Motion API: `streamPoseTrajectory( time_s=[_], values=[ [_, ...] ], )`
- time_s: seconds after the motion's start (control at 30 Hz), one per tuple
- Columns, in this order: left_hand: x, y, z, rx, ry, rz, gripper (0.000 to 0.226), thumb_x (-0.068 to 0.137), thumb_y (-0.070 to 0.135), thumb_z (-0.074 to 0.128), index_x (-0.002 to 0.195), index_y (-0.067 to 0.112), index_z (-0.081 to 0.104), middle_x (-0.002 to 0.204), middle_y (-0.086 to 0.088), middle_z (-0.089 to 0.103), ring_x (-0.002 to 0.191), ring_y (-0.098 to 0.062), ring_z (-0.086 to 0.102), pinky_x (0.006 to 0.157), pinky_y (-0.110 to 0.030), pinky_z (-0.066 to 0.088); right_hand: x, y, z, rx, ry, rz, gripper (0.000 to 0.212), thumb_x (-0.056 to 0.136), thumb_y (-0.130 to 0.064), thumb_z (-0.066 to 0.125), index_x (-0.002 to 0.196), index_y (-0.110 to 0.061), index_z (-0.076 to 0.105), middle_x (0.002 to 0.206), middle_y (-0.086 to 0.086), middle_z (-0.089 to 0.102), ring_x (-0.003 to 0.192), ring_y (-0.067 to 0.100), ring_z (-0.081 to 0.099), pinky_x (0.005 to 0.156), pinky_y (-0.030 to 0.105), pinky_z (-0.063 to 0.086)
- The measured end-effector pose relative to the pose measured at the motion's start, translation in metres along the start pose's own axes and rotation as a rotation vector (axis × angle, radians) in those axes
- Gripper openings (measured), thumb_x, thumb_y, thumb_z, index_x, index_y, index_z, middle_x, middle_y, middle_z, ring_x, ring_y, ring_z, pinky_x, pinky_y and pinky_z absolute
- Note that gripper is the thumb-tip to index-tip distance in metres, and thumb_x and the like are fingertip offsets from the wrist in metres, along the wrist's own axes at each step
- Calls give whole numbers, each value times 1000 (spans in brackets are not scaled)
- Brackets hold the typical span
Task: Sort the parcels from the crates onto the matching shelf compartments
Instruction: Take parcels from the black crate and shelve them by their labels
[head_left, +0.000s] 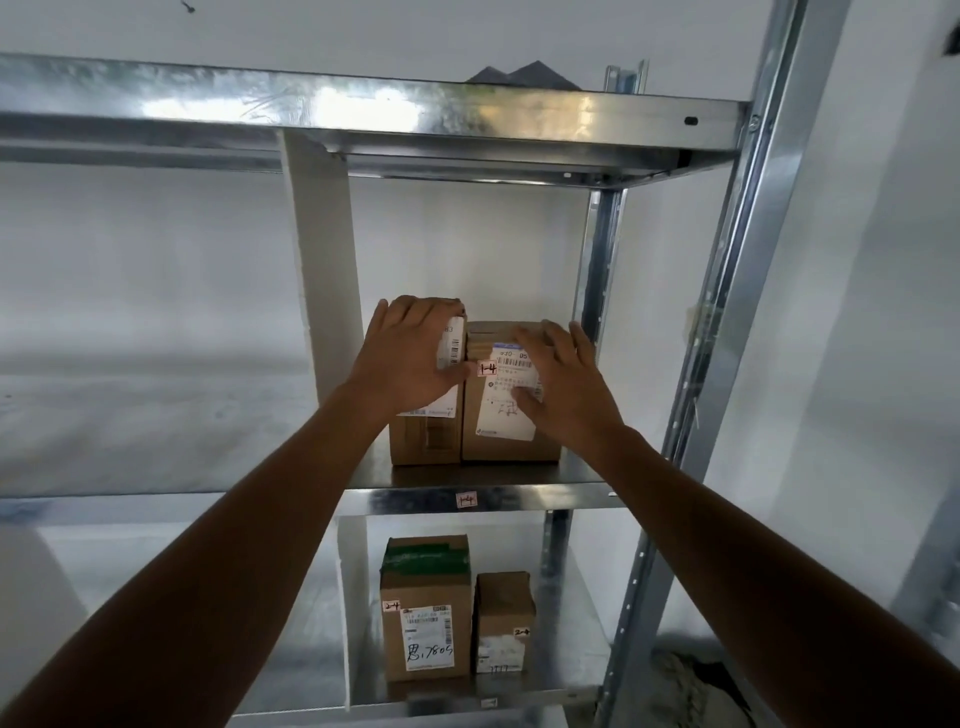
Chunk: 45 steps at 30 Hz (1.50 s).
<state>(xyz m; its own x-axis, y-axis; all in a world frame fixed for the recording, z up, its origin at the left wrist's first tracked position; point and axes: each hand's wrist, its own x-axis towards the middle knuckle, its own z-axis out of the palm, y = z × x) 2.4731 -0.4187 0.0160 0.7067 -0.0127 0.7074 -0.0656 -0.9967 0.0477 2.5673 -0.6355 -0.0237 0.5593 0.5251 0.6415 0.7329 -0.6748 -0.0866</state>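
My left hand (410, 353), curled over the top of the left parcel (423, 441), hides the upper part of its label. My right hand (563, 384), flat on the right parcel (540, 447), covers that label's right side, and the fine print on both is too small for me to read. At top centre, only two dark peaks (524, 75) show above the upper shelf (363, 109); the rest is hidden behind it.

Left hand (410, 358), right hand (566, 387) bare; forearms (249, 545) bare to frame edge.
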Motion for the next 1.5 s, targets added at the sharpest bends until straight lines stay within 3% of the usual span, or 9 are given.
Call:
streamPoseTrajectory(
  time_s=[0.17, 0.3, 0.53, 0.63, 0.77, 0.97, 1.1, 1.3, 1.5],
  values=[
    [-3, 9, -9, 6, -86, -91, 84, 88, 66, 63, 157, 30, 33, 169, 1, 21, 156, -34, 4, 124, -56, 6, 2, 2, 1, 16, -26, -8, 80, 98, -51, 62, 164, -35, 18, 174, 6, 11, 161, 37, -3, 128, 63, 4],
    [-13, 21, -26, 76, -32, -123, 89, 90, 68, 56, 162, 25, 25, 172, 1, 9, 158, -30, -3, 124, -54, -2, 0, 2, -15, 88, 22, -56, 78, 99, -53, 59, 164, -35, 19, 175, 3, 10, 161, 33, -8, 122, 49, -10],
    [-96, 53, -64, 149, 89, -173, 73, 98, 56, 55, 159, 22, 33, 167, -2, 27, 157, -31, 11, 125, -50, 3, -48, -40, -40, 280, 69, -205, 61, 104, -46, 49, 160, -23, 36, 167, 6, 35, 159, 30, 18, 129, 58, 14],
    [-180, 61, -77, 168, 157, -232, 67, 99, 60, 46, 156, 25, 38, 165, 0, 33, 156, -27, 18, 126, -53, 11, -99, -66, -21, 350, -80, -269, 64, 105, -54, 29, 160, -23, 37, 167, 6, 37, 158, 31, 22, 126, 60, 20],
    [-307, 78, -84, 189, 17, -480, 70, 96, 61, 48, 156, 26, 40, 165, 1, 32, 157, -29, 14, 125, -55, 13, -167, -113, 22, 450, -326, -353, 65, 103, -57, 34, 160, -26, 36, 168, 7, 33, 160, 28, 16, 127, 60, 17],
    [-475, 114, -95, 300, -317, -891, 83, 94, 74, 31, 163, 39, -1, 172, 10, -6, 155, -22, -23, 124, -53, -15, -255, -205, 62, 496, -628, -586, 65, 105, -55, 38, 165, -34, 22, 174, 1, 17, 162, 21, -3, 129, 56, 0],
    [-573, 140, -131, 281, -319, -1083, 82, 96, 71, 35, 163, 39, -2, 172, 8, -1, 156, -22, -20, 124, -47, -13, -314, -266, 65, 604, -774, -686, 64, 106, -51, 42, 165, -33, 24, 173, 0, 20, 161, 16, -2, 130, 46, -6],
    [-709, 166, -218, 309, -281, -1337, 78, 95, 72, 33, 162, 39, 14, 171, 10, 3, 157, -19, -16, 127, -48, -3, -399, -378, 60, 645, -881, -845, 65, 106, -49, 47, 164, -32, 23, 172, 3, 23, 162, 21, 4, 131, 43, 1],
    [-835, 176, -293, 287, -232, -1569, 79, 94, 76, 29, 162, 42, 6, 171, 13, 0, 157, -20, -17, 125, -45, -9, -488, -518, 45, 672, -1028, -887, 65, 106, -51, 44, 165, -34, 20, 173, 2, 21, 161, 19, 3, 130, 42, 9]
  ],
)
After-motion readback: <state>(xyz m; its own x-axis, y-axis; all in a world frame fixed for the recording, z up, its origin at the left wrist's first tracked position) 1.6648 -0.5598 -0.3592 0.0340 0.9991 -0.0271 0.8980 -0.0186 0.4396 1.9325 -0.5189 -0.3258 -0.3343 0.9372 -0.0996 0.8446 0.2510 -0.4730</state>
